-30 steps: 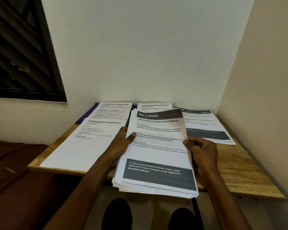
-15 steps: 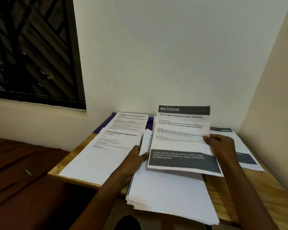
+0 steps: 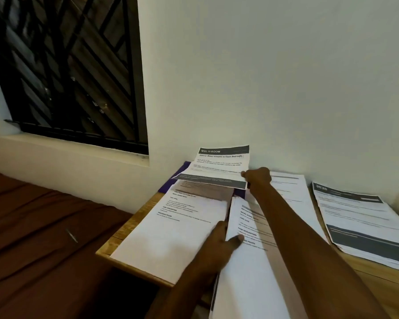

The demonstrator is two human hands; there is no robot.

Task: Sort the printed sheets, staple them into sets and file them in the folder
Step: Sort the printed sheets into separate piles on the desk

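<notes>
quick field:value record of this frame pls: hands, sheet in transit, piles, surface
right hand: pinches MULTI-ROOM sheet by its right edge, held above the far end of the left pile
left hand: holds near stack at its left edge, thumb on top
right pile: dark-banded sheets, untouched
purple folder: partly under papers, by the wall
table: wooden
stapler: not visible

MULTI-ROOM sheet (image 3: 219,165) held above left pile (image 3: 171,231), more piles (image 3: 364,222) rightward
</notes>
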